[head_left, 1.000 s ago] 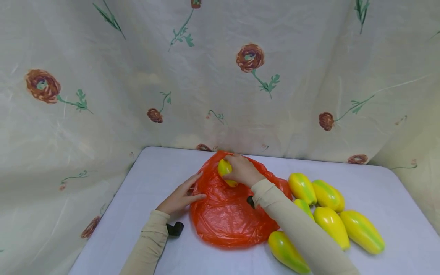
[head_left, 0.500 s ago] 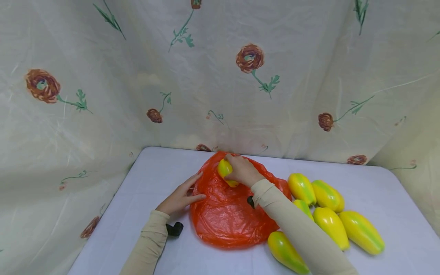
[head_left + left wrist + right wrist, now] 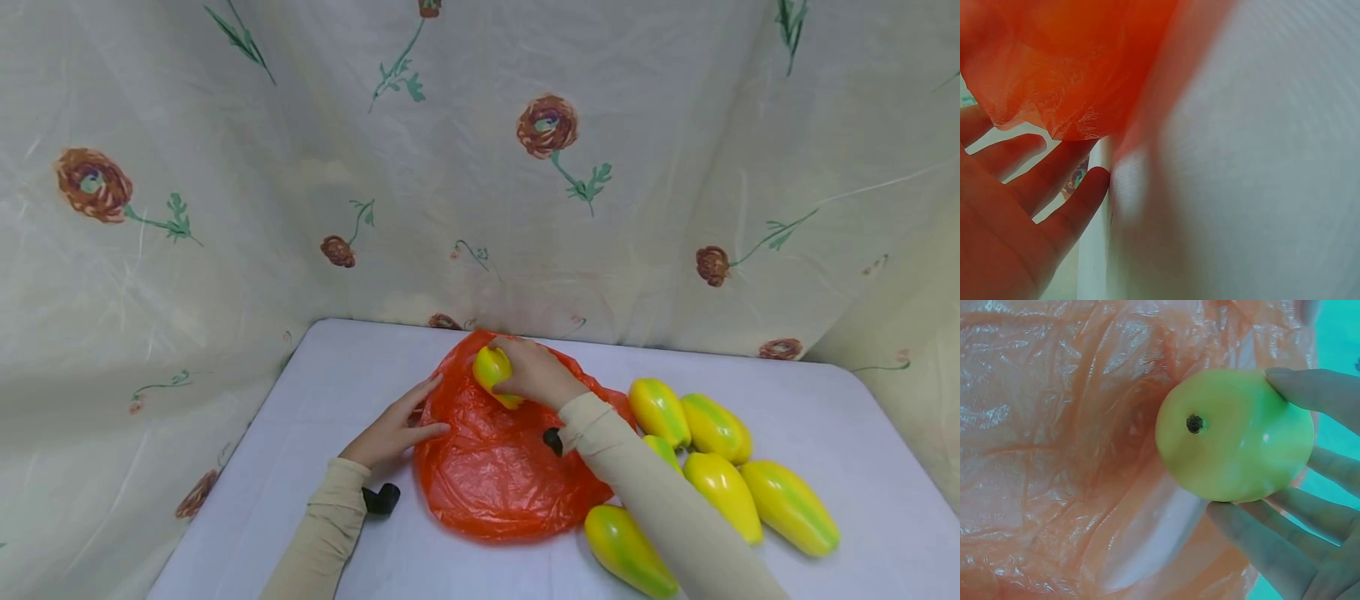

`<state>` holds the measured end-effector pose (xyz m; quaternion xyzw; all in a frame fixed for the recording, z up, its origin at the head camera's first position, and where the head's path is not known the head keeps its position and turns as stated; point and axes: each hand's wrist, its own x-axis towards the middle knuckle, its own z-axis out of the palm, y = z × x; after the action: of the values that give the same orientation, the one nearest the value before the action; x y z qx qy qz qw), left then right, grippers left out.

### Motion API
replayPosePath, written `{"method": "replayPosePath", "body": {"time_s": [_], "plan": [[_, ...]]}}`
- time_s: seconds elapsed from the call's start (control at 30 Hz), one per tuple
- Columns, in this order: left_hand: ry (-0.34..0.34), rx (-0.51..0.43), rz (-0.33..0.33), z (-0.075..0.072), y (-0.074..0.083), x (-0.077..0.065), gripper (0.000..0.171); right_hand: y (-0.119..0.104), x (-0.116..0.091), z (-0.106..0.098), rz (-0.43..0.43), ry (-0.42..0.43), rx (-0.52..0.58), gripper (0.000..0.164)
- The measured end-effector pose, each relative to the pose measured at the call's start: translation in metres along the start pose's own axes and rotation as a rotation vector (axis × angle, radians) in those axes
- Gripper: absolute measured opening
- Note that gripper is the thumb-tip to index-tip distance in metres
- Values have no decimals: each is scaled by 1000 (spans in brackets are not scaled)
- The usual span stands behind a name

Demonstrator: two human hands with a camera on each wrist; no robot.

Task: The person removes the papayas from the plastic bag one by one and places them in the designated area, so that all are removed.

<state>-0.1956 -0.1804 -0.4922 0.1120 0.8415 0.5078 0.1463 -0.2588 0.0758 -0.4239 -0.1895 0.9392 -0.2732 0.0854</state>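
A red plastic bag (image 3: 502,492) lies spread on the white table. Over its far part, my right hand (image 3: 538,373) grips a glossy yellow-green papaya (image 3: 491,368), with thumb and fingers around its sides. The right wrist view shows the end of this papaya (image 3: 1229,437), with a dark stem nub, against the wrinkled film of the bag (image 3: 1035,425). My left hand (image 3: 396,431) rests at the bag's left edge, fingers extended and spread. In the left wrist view, the fingertips of this hand (image 3: 1010,219) are right at the hanging edge of the bag (image 3: 1079,69).
To the right of the bag, several more papayas (image 3: 720,496) lie in a loose group, one (image 3: 630,550) nearer the front and partly behind my right sleeve. A flowered curtain (image 3: 450,167) hangs behind the table (image 3: 862,433) and along its sides.
My right hand and the papaya in it have shifted only slightly over the bag. My left hand keeps its place, and the loose papayas lie as before.
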Motion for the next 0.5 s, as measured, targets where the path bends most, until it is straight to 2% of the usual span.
{"method": "replayPosePath", "body": {"time_s": [0.23,0.5], "plan": [[5,2,-3,0,-1,1,79,0,-5,-6,-69,1,-9,61],[11,-5,-6,1,1,1,79,-6,-24,-20,-81,2,22,66]]}}
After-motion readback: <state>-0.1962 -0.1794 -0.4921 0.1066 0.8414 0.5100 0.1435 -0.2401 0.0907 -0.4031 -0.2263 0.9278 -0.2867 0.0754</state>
